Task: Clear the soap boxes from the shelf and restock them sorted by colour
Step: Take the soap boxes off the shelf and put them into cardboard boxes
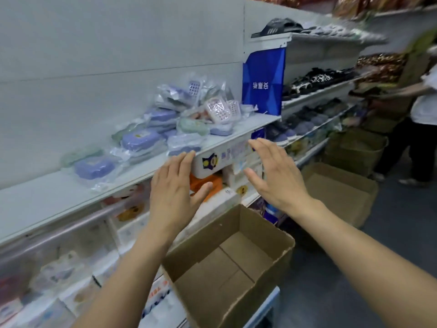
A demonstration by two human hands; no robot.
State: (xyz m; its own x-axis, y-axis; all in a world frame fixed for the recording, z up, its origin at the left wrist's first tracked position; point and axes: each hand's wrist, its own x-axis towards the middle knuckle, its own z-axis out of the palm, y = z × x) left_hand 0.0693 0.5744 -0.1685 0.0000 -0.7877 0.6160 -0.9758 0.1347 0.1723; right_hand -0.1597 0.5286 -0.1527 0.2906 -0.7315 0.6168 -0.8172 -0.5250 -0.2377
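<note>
Head view is showing us standing at a white shelf (71, 192), and we are reaching both bare hands toward its front edge. Our left hand (173, 185) is hovering with fingers straight and lightly spread, its fingertips (189, 155) just at the shelf lip, holding nothing. Our right hand (274, 176) is hanging a little to the right, fingers straight and close together, thumb out, also holding nothing. The soap boxes (179, 114), wrapped in clear plastic bags, are lying heaped on the shelf, far of our hands: purple ones, pale green ones and pink ones are piling mixed together. One purple box (94, 167) is sitting apart at the left end of the heap. Between our hands, under the shelf edge, a white tub (217, 162) with a printed label is showing. Near us, below our forearms, an open cardboard box (227, 268) is standing with its flaps up. A blue bag (263, 82) is standing at the right end of the shelf. At far right another person (423, 110) is standing by shelves of slippers (316, 82).
</note>
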